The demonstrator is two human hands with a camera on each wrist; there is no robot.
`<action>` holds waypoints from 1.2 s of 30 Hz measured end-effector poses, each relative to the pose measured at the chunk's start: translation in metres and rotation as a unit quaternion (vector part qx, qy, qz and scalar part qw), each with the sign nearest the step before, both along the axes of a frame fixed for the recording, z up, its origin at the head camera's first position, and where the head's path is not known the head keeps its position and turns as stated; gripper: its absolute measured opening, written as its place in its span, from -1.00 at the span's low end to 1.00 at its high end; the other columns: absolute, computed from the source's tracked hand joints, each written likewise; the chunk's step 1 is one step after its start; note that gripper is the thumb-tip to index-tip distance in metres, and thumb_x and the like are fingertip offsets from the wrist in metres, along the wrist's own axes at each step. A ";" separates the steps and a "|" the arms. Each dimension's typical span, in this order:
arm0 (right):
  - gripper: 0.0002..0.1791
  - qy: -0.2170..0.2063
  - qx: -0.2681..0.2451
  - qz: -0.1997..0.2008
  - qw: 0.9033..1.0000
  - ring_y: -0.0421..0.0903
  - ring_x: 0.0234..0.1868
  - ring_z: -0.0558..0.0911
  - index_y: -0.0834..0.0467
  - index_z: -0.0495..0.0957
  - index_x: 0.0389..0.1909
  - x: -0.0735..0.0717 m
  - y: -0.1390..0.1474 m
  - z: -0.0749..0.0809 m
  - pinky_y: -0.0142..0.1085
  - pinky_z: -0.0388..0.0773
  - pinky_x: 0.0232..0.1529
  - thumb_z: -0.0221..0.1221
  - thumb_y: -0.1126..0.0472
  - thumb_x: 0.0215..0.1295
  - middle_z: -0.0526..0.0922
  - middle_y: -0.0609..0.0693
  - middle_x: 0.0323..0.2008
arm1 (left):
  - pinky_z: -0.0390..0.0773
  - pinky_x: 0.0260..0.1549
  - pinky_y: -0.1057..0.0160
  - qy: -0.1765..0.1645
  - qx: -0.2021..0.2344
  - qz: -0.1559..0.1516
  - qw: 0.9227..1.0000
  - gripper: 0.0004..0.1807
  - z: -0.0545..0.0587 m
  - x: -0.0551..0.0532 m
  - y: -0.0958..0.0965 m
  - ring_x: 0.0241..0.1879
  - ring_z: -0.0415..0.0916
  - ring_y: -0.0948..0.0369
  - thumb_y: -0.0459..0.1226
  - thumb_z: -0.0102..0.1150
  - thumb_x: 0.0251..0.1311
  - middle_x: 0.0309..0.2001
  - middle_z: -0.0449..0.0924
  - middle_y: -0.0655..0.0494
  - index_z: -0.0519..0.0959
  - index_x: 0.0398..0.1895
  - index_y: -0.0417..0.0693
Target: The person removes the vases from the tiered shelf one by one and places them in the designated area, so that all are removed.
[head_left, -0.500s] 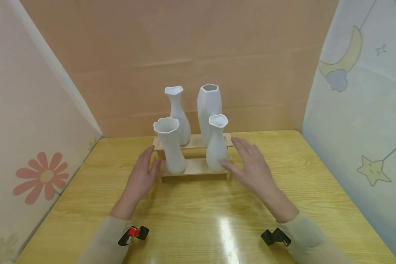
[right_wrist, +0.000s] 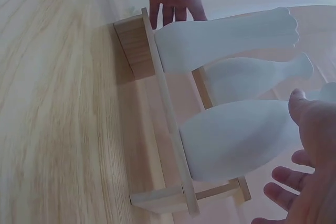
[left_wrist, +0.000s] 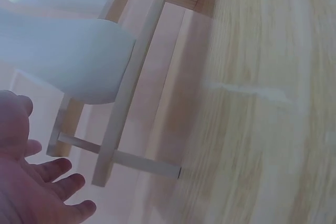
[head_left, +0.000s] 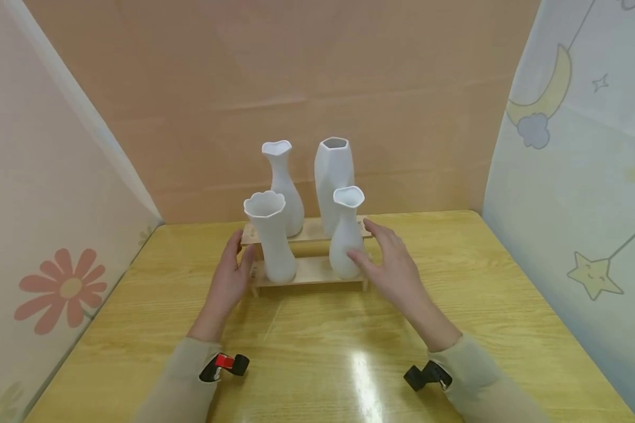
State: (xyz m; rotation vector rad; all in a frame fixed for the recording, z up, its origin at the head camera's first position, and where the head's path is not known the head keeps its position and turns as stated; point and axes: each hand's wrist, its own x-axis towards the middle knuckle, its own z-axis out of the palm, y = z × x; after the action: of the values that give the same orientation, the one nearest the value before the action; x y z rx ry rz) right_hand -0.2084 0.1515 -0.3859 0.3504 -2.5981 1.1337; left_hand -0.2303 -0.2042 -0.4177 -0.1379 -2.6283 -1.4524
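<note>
A two-step wooden rack (head_left: 313, 269) carries white vases on both its levels. On the lower step, a scalloped-rim vase (head_left: 276, 247) stands at the left and a narrow-necked vase (head_left: 346, 247) at the right. Behind them, on the upper step, are a wavy-rimmed vase (head_left: 286, 194) and a faceted vase (head_left: 332, 182). My left hand (head_left: 230, 282) is at the rack's left end, fingers spread and holding nothing. At the opposite end is my right hand (head_left: 398, 273), its thumb beside the narrow-necked vase; contact is unclear. The right wrist view shows relaxed fingers (right_wrist: 287, 178) near that vase.
The rack stands on a wood-grain table (head_left: 307, 352), toward its back edge. An orange-brown backdrop (head_left: 217, 106) rises behind it. Patterned cloth walls (head_left: 577, 194) bound the table at left and right.
My right hand has moved slightly left, closer to the rack and the narrow-necked vase. My left hand has shifted a little, staying by the left end. The head view has tilted slightly.
</note>
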 end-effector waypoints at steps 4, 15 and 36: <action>-0.08 -0.021 -0.040 0.010 0.999 0.16 0.51 0.44 0.05 0.31 0.70 -0.002 -0.001 0.002 0.38 0.34 0.45 0.30 -0.35 0.54 0.46 0.10 0.52 | 0.29 0.48 -0.39 -0.025 0.033 0.003 0.999 -0.13 -0.003 -0.004 0.003 0.70 0.01 -0.20 0.25 -0.22 0.73 0.77 -0.03 -0.15 -0.14 0.86 0.12; -0.13 -0.050 -0.107 0.036 0.992 0.14 0.47 0.45 0.09 0.33 0.67 -0.006 -0.008 0.004 0.21 0.37 0.51 0.37 -0.21 0.54 0.46 0.11 0.48 | 0.16 0.58 -0.29 -0.002 0.024 -0.004 1.000 -0.24 -0.013 -0.013 0.008 0.64 0.19 -0.20 0.02 -0.09 0.80 0.65 0.26 -0.30 -0.05 0.84 0.00; -0.19 -0.080 -0.157 0.041 0.984 0.09 0.40 0.49 0.12 0.37 0.57 -0.013 -0.018 0.004 0.21 0.45 0.45 0.45 -0.13 0.50 0.53 0.08 0.36 | 0.30 0.52 -0.23 -0.018 0.036 -0.037 0.999 -0.22 -0.015 -0.020 0.001 0.61 0.22 -0.29 -0.12 0.03 0.77 0.70 0.14 -0.28 -0.07 0.85 0.09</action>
State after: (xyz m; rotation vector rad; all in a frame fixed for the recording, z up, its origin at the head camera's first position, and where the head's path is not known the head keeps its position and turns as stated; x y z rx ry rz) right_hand -0.2210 0.1338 -0.3816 0.3090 -2.4983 1.6333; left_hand -0.2498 -0.2028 -0.4329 -0.2050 -2.6217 -1.5846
